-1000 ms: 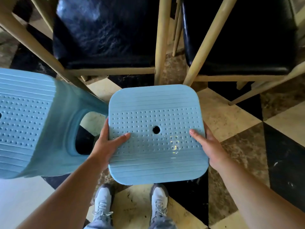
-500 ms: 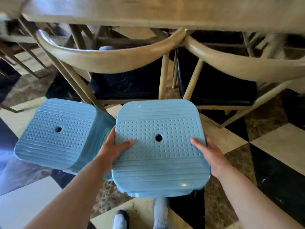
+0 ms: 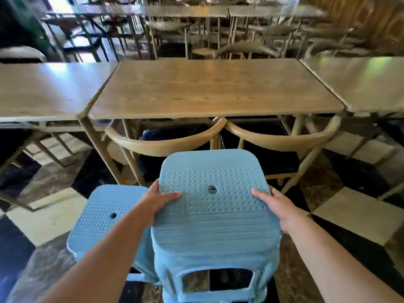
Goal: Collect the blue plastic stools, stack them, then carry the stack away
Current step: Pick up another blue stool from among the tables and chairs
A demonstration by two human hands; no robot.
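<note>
Now the view has swung up from the floor to take in the room, and the stool (image 3: 215, 213) that sat low between the hands a second ago is held higher and tipped, its seat facing up and its near side opening showing below. The left hand (image 3: 156, 201) grips the seat's left edge, thumb laid across the dotted top and fingers curled under; the right hand (image 3: 274, 203) grips the right edge the same way. A second stool (image 3: 102, 217) stands on the checkered floor (image 3: 50, 217) just beside it on the left, partly behind the left forearm, so the held one looks lifted and ready to go over its neighbour; stacking is not yet done. Beyond them two wooden chairs (image 3: 166, 143) with dark seats are tucked under a bare wooden worktop (image 3: 214, 88). More worktops flank it on both sides, and further rows of chairs fill the blurred back of the room.
</note>
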